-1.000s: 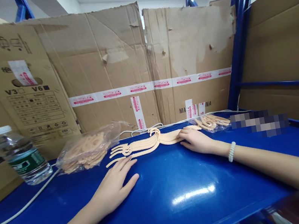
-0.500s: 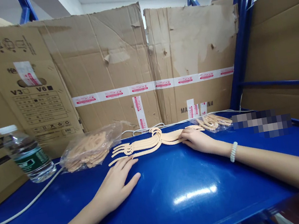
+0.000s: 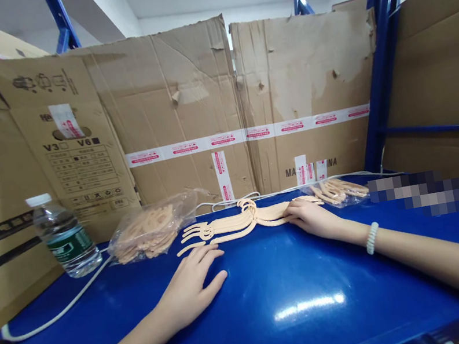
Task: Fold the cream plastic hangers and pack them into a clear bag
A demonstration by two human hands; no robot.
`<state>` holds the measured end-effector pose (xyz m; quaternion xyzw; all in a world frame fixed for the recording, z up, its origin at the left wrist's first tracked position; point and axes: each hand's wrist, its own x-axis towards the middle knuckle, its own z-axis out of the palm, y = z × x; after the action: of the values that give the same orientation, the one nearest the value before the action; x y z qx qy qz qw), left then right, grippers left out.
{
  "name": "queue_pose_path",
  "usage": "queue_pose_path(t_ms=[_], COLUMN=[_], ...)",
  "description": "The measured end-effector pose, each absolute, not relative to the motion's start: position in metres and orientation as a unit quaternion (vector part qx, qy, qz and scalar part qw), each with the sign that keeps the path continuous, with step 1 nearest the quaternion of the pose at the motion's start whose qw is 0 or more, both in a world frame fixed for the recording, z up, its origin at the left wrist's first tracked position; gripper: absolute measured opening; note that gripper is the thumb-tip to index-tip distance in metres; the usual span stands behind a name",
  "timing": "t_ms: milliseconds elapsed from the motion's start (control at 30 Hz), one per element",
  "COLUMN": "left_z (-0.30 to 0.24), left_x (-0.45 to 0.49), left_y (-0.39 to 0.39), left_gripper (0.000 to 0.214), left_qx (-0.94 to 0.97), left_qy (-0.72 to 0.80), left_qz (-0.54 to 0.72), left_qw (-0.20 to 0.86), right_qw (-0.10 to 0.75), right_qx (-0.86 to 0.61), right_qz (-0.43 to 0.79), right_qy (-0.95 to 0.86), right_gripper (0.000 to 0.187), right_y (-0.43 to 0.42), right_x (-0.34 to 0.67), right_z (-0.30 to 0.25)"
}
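Observation:
Several beige plastic clothes hangers (image 3: 233, 224) lie nested in a row on the blue tabletop (image 3: 244, 310), their hooks gathered at the back. My left hand (image 3: 189, 284) is open, palm down, thumb spread. Its fingertips rest at the left arm of the nearest hanger. At the right end of the row, my right hand (image 3: 314, 217) has its fingers bent together over the hanger arms, hiding part of them. A pale beaded bracelet (image 3: 372, 238) circles the right wrist.
A clear bag of hanger parts (image 3: 147, 233) lies left, near a water bottle (image 3: 67, 237). Another bag of beige parts (image 3: 338, 190) lies right, beside a blurred patch. A white cable (image 3: 65, 308) runs along the left and back. Cardboard boxes (image 3: 176, 116) and a blue post (image 3: 383, 52) enclose the table.
The whole view has shifted, so everything sits slightly further right and lower. A dark object shows at the left edge. Hands and hangers keep their places relative to each other.

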<state>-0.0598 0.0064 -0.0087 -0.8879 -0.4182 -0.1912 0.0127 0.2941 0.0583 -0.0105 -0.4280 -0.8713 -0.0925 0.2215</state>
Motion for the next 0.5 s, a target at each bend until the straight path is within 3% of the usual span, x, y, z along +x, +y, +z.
queue_pose_path(t_ms=[500], left_z=[-0.0077], left_x=[-0.0598], left_y=[0.0050], left_gripper=[0.029], left_qx=[-0.892], left_qy=[-0.399], left_qz=[-0.213], left_qw=[-0.007], right_qw=[0.214], right_qx=[-0.447], right_qz=[-0.084], right_qy=[-0.865], right_gripper=[0.016], right_y=[0.0632], right_x=[0.2980], right_z=[-0.0123])
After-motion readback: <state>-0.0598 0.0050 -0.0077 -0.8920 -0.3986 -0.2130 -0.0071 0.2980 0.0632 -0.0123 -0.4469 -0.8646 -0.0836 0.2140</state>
